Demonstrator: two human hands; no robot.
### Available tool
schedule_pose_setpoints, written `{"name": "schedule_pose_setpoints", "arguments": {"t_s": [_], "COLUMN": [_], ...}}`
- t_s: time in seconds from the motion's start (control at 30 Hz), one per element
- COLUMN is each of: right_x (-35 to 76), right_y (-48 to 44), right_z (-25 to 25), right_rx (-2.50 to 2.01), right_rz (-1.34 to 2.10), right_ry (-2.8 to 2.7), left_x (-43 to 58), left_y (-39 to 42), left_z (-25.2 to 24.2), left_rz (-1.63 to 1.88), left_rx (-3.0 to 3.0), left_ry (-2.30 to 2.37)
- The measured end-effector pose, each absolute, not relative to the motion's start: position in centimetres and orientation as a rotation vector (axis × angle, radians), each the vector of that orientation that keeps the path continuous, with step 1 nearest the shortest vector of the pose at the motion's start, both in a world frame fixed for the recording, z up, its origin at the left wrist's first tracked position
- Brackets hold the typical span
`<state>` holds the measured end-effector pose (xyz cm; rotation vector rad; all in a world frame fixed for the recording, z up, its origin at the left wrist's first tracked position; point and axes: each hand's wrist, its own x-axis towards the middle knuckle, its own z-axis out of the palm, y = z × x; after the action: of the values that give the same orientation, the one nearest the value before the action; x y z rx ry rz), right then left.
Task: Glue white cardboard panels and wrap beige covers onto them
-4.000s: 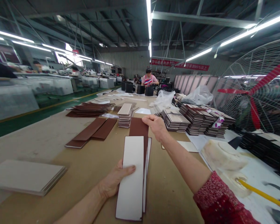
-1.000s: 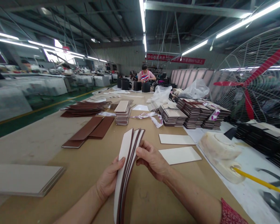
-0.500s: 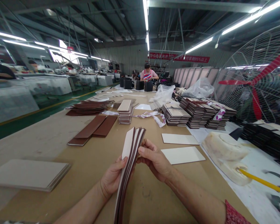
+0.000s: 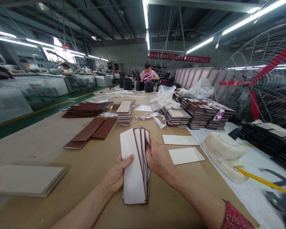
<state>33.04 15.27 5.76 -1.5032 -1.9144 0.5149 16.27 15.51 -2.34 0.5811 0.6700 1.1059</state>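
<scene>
A fanned bundle of rectangular white panels with brown edges (image 4: 133, 171) is held upright over the table, its front panel facing me. My left hand (image 4: 118, 171) is closed on the bundle's left side, thumb across the front panel and fingers hidden behind. At the upper right, my right hand (image 4: 158, 156) grips the bundle's edge; its fingertips are partly hidden. Two loose white panels (image 4: 187, 156) lie on the table beyond my right hand. To the left rest brown panels (image 4: 88, 132), brown face up.
Stacks of panels (image 4: 176, 116) and a short stack (image 4: 125, 113) stand farther back. A pale stack (image 4: 26, 179) lies at near left. On the right are a cream container (image 4: 222, 156) with a yellow handle (image 4: 262, 179), black stacks (image 4: 271, 143) and a caged fan (image 4: 252, 83). A co-worker (image 4: 148, 74) sits beyond.
The bundle has turned from nearly edge-on to face me, and its panels are fanned at the top. My right hand has shifted from pinching the edge to gripping the upper right side.
</scene>
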Motion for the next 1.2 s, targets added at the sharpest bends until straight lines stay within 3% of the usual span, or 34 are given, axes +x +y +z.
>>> {"name": "schedule_pose_setpoints", "arguments": {"t_s": [0.1, 0.23, 0.33, 0.47, 0.6, 0.8, 1.2], "right_x": [34.5, 40.9, 47.1, 51.0, 50.5, 51.0, 49.8], "right_y": [15.8, 16.3, 15.7, 13.9, 12.9, 13.3, 13.9], "right_z": [6.4, 9.6, 13.3, 15.1, 10.9, 4.5, -1.6], "right_rx": [-1.546, -1.258, -1.137, -1.426, -1.519, -1.623, -1.951], "right_rz": [0.254, 0.216, 0.458, 0.969, 1.201, 0.528, 0.485], "right_ry": [-1.85, -1.533, -1.625, -1.905, -2.244, -2.428, -2.435], "left_x": [16.1, 14.8, 13.7, 13.3, 13.6, 13.9, 14.3], "left_y": [15.6, 15.8, 16.2, 16.5, 16.1, 16.0, 15.5], "left_z": [-2.1, -1.6, -1.4, -1.3, -1.4, -1.2, -0.3], "left_rz": [1.122, 1.262, 1.381, 1.44, 1.405, 1.378, 1.346], "left_rx": [0.555, 0.504, 0.483, 0.482, 0.524, 0.605, 0.554], "left_ry": [0.741, 0.848, 0.841, 0.846, 0.918, 0.977, 1.059]}}
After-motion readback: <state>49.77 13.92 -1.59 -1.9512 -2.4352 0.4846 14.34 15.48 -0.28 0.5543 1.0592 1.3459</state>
